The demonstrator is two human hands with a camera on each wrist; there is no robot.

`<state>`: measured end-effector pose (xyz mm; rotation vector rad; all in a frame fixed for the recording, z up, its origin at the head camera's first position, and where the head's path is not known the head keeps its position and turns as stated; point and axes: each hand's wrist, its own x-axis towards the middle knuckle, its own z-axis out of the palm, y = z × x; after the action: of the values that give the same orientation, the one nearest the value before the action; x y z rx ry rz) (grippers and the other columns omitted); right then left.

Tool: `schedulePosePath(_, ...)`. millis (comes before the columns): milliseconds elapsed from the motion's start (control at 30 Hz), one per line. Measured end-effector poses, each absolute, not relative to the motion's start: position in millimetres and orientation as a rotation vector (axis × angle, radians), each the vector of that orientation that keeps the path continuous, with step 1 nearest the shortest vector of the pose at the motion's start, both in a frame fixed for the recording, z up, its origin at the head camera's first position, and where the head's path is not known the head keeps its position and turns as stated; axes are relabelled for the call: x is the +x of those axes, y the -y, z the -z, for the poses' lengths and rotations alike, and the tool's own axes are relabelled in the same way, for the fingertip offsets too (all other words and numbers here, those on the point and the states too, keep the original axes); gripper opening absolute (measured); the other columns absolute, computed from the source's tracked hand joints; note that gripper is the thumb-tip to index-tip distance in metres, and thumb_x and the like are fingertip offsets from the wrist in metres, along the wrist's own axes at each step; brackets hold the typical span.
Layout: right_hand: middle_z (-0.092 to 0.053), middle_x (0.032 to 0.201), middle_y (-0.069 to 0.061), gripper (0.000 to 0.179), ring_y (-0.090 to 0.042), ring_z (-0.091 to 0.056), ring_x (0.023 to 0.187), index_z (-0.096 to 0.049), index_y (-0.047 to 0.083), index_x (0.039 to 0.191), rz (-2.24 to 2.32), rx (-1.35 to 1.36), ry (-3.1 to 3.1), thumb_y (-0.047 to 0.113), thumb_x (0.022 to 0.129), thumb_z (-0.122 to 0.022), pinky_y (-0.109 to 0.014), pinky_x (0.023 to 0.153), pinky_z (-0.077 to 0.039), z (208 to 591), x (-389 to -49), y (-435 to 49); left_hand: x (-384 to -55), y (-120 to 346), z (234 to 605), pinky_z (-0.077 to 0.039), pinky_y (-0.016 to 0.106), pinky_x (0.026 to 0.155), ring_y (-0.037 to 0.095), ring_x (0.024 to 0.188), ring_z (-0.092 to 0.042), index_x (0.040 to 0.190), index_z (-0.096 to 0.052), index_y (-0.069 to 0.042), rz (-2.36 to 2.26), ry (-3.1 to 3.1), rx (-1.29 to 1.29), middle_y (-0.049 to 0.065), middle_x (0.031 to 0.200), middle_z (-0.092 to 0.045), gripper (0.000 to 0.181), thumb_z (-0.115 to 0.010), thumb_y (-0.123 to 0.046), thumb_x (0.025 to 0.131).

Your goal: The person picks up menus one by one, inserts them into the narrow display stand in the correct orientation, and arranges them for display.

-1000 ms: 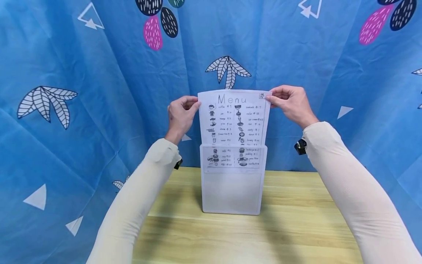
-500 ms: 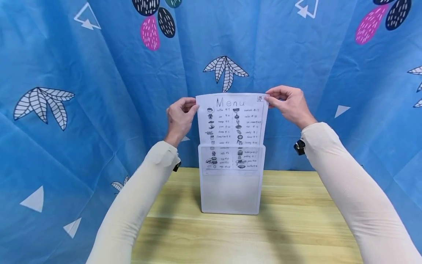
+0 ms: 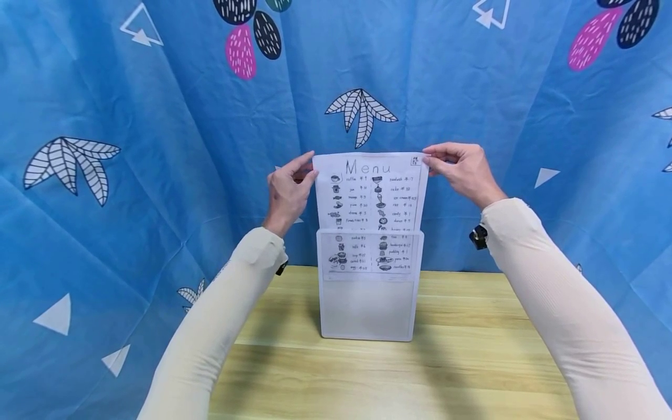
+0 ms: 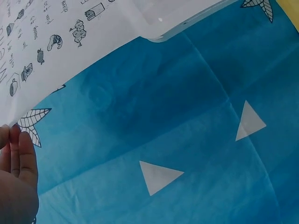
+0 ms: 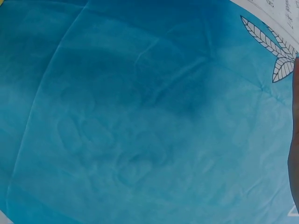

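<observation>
A paper menu point(image 3: 367, 195) with small drawings and prices stands upright, its lower part inside a clear upright sign holder point(image 3: 367, 312). The menu's upper half sticks out above the holder's top edge. My left hand point(image 3: 287, 192) pinches the sheet's upper left corner between thumb and fingers. At the upper right corner, my right hand point(image 3: 464, 172) pinches the sheet the same way. In the left wrist view, the left hand point(image 4: 18, 172) shows at the sheet's edge, near a corner of the holder point(image 4: 161, 32). Only a sliver of the right hand point(image 5: 293, 140) appears in the right wrist view.
The holder stands on a light wood-grain table point(image 3: 367, 379). Behind and on both sides hangs a blue patterned curtain point(image 3: 446, 87), close beyond the hands.
The menu has slid slightly down into the holder, and both hands have lowered with it while keeping hold of its corners. The holder stays in place.
</observation>
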<state>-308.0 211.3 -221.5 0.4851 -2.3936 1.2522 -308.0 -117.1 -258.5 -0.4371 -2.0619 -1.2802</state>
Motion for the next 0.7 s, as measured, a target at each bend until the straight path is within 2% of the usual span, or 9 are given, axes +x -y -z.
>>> schedulePosePath(133, -0.073, 0.11, -0.009, 0.033, -0.013, -0.071, 0.083, -0.071, 0.004, 0.122, -1.255, 0.485, 2.399, 0.025, 0.097, -0.067, -0.026, 0.088, -0.053, 223, -308, -212, -308, 117, 260, -0.057, 0.037, 0.085, 0.024, 0.095, -0.068, 0.133, -0.064, -0.008, 1.283, 2.068, -0.426, 0.014, 0.111, -0.072, 0.038, -0.068, -0.008, 0.095)
schedulePosePath(367, -0.074, 0.108, -0.008, 0.033, -0.008, -0.07, 0.08, -0.071, 0.003, 0.121, -1.266, 0.483, 2.4, 0.025, 0.097, -0.068, -0.023, 0.087, -0.054, 227, -308, -213, -305, 117, 265, -0.057, 0.036, 0.086, 0.023, 0.094, -0.067, 0.134, -0.064, -0.009, 1.308, 2.076, -0.424, 0.014, 0.109, -0.071, 0.039, -0.068, -0.008, 0.096)
schedulePosePath(600, -0.073, 0.11, -0.011, 0.031, -0.024, -0.072, 0.087, -0.072, 0.003, 0.12, -1.257, 0.494, 2.407, 0.023, 0.097, -0.067, -0.022, 0.086, -0.054, 231, -309, -212, -305, 118, 270, -0.056, 0.037, 0.082, 0.024, 0.092, -0.067, 0.133, -0.065, -0.005, 1.31, 2.059, -0.455, 0.015, 0.107, -0.071, 0.037, -0.067, -0.007, 0.096)
schedulePosePath(700, -0.072, 0.111, -0.013, 0.03, -0.023, -0.072, 0.087, -0.071, 0.003, 0.12, -1.249, 0.5, 2.407, 0.022, 0.098, -0.066, -0.023, 0.087, -0.055, 233, -309, -212, -305, 118, 271, -0.056, 0.037, 0.082, 0.024, 0.091, -0.067, 0.132, -0.064, -0.004, 1.316, 2.053, -0.467, 0.015, 0.106, -0.071, 0.036, -0.067, -0.007, 0.096)
